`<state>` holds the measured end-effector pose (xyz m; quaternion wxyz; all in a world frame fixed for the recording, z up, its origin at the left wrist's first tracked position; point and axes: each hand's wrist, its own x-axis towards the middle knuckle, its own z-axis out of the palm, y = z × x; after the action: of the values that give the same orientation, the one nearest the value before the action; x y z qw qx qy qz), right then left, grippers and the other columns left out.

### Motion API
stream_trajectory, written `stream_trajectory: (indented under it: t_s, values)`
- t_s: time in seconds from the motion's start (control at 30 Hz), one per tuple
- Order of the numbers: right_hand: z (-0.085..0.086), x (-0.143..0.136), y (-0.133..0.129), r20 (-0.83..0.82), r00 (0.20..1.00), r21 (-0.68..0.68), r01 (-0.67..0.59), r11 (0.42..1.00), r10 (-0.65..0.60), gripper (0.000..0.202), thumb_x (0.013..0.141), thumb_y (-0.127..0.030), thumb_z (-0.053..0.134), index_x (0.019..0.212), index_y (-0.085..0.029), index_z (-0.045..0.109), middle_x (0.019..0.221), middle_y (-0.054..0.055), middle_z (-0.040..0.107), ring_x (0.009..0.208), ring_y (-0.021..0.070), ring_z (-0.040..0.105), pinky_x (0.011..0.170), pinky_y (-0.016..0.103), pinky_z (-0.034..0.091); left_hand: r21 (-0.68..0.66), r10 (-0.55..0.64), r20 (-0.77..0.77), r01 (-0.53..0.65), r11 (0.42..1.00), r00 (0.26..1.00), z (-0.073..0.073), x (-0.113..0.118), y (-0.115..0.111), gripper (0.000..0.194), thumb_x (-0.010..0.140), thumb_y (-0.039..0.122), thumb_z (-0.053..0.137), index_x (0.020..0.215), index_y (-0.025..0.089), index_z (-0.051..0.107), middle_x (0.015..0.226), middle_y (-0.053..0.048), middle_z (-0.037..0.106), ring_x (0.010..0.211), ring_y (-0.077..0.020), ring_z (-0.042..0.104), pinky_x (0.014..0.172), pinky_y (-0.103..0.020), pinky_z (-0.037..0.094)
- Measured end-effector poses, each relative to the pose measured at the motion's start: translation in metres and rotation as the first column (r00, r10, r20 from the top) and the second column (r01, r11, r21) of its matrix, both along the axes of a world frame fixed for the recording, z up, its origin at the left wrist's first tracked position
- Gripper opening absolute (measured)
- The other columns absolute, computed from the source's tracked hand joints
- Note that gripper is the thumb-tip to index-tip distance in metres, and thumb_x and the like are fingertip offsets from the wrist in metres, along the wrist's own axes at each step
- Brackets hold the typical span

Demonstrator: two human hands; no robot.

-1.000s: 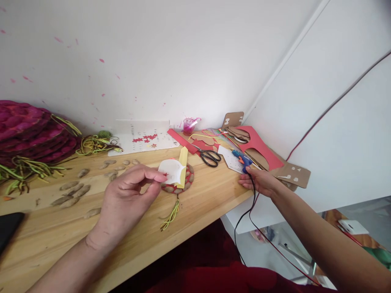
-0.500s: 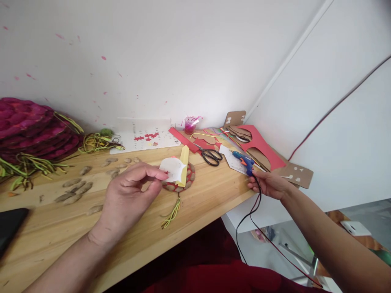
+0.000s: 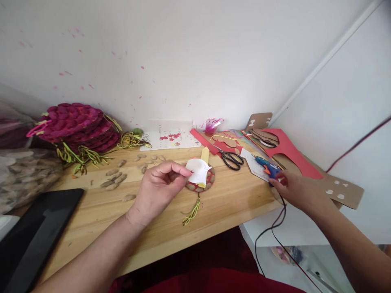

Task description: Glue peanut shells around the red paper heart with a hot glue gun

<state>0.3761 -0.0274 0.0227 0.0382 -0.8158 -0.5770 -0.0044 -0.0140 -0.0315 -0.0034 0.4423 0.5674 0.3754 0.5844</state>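
Thumb and forefinger of my left hand (image 3: 163, 185) pinch a tiny red piece (image 3: 192, 171), whose shape is mostly hidden. Just beyond those fingertips is a white paper cutout (image 3: 198, 173) with a pointed tip, lying with a yellow strip (image 3: 205, 154) over a round red piece (image 3: 210, 183) set with peanut shells. Yellow-green strings (image 3: 193, 211) hang from the round piece. At the right, my right hand (image 3: 288, 187) has its fingers on the handle of a blue glue gun (image 3: 269, 167), which rests on a white paper (image 3: 252, 165) with its nozzle pointing left.
Black-handled scissors (image 3: 232, 160) and red paper scraps (image 3: 295, 156) lie behind. Red stars (image 3: 170, 137) sit on a white sheet (image 3: 155, 142). At the left are loose peanuts (image 3: 114, 179), a magenta stack (image 3: 76, 126) and a black tablet (image 3: 45, 232). Cables (image 3: 258, 244) hang off the table edge.
The view has turned left, bringing the tablet and a bag of peanuts into sight. My right hand now comes over the glue gun's handle from above, instead of from below. My left hand keeps its pinch.
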Motion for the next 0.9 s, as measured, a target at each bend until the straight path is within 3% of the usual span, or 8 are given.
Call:
stream_trajectory:
  t_s: [0.1, 0.17, 0.23, 0.33, 0.57, 0.67, 0.77, 0.9]
  values:
    - [0.013, -0.057, 0.004, -0.326, 0.897, 0.169, -0.257, 0.951, 0.300, 0.036, 0.091, -0.056, 0.062, 0.090, -0.023, 0.074, 0.083, 0.008, 0.076, 0.077, 0.0265, 0.072, 0.063, 0.035, 0.051, -0.053, -0.018, 0.056, 0.021, 0.998, 0.998, -0.001, -0.001, 0.002, 0.011, 0.081, 0.013, 0.075, 0.078, 0.022, 0.078, 0.078, 0.001, 0.078, 0.068, -0.0098, 0.070, 0.065, -0.020, 0.059]
    - [0.018, -0.102, 0.011, -0.712, 0.600, 0.142, -0.384, 0.912, 0.364, 0.045, 0.092, -0.064, 0.060, 0.099, -0.021, 0.072, 0.090, 0.009, 0.077, 0.079, 0.0237, 0.074, 0.059, 0.031, 0.053, -0.078, -0.017, 0.075, 0.023, 0.997, 0.997, -0.003, -0.002, 0.004, 0.010, 0.081, 0.013, 0.077, 0.079, 0.023, 0.078, 0.080, 0.001, 0.078, 0.070, -0.0086, 0.069, 0.067, -0.018, 0.058]
    - [0.019, -0.144, 0.022, -0.878, 0.333, 0.179, -0.439, 0.881, 0.344, 0.048, 0.088, -0.065, 0.067, 0.100, -0.019, 0.070, 0.094, 0.010, 0.076, 0.075, 0.0203, 0.074, 0.054, 0.027, 0.051, -0.086, -0.002, 0.083, 0.009, 0.996, 0.997, -0.005, -0.003, 0.005, 0.009, 0.080, 0.014, 0.080, 0.082, 0.022, 0.078, 0.082, 0.002, 0.077, 0.073, -0.0075, 0.069, 0.070, -0.017, 0.057]
    - [0.019, -0.188, 0.042, -0.932, 0.157, 0.221, -0.472, 0.853, 0.328, 0.043, 0.082, -0.059, 0.078, 0.092, -0.018, 0.068, 0.074, 0.004, 0.072, 0.058, 0.0133, 0.065, 0.045, 0.022, 0.045, -0.088, 0.022, 0.105, -0.012, 0.996, 0.994, -0.006, -0.006, 0.008, 0.014, 0.080, 0.015, 0.082, 0.090, 0.022, 0.077, 0.083, 0.002, 0.075, 0.075, -0.0066, 0.067, 0.073, -0.016, 0.056]
    - [0.006, -0.224, 0.066, -0.936, -0.002, 0.309, -0.486, 0.818, 0.352, 0.032, 0.080, -0.045, 0.083, 0.083, -0.017, 0.068, 0.062, -0.003, 0.064, 0.046, 0.0059, 0.052, 0.040, 0.017, 0.039, -0.126, 0.098, 0.140, -0.081, 0.989, 0.985, -0.005, -0.015, 0.018, 0.026, 0.081, 0.018, 0.082, 0.105, 0.021, 0.072, 0.078, 0.002, 0.072, 0.071, -0.0090, 0.066, 0.072, -0.020, 0.057]
    - [-0.004, -0.226, 0.063, -0.961, -0.104, 0.274, -0.493, 0.826, 0.257, 0.035, 0.083, -0.050, 0.080, 0.089, -0.018, 0.067, 0.059, -0.005, 0.062, 0.043, 0.0084, 0.054, 0.038, 0.019, 0.042, -0.153, 0.131, 0.126, -0.112, 0.982, 0.983, -0.005, -0.017, 0.020, 0.027, 0.081, 0.020, 0.082, 0.105, 0.021, 0.071, 0.078, 0.002, 0.072, 0.070, -0.0108, 0.067, 0.071, -0.023, 0.058]
    - [-0.012, -0.227, 0.059, -0.977, -0.113, 0.215, -0.499, 0.839, 0.183, 0.035, 0.086, -0.053, 0.076, 0.093, -0.020, 0.065, 0.054, -0.007, 0.057, 0.038, 0.0114, 0.052, 0.033, 0.023, 0.041, -0.178, 0.155, 0.091, -0.137, 0.975, 0.984, -0.006, -0.017, 0.020, 0.029, 0.079, 0.023, 0.084, 0.105, 0.020, 0.071, 0.079, 0.000, 0.073, 0.071, -0.0122, 0.067, 0.070, -0.024, 0.057]
    - [-0.018, -0.225, 0.060, -0.886, -0.028, 0.443, -0.351, 0.825, 0.463, 0.020, 0.086, -0.037, 0.077, 0.096, -0.021, 0.069, 0.077, -0.001, 0.069, 0.058, 0.0122, 0.063, 0.051, 0.026, 0.053, -0.215, 0.192, 0.102, -0.166, 0.962, 0.976, -0.007, -0.017, 0.020, 0.028, 0.079, 0.025, 0.085, 0.104, 0.020, 0.072, 0.081, 0.000, 0.074, 0.072, -0.0116, 0.067, 0.072, -0.023, 0.057]
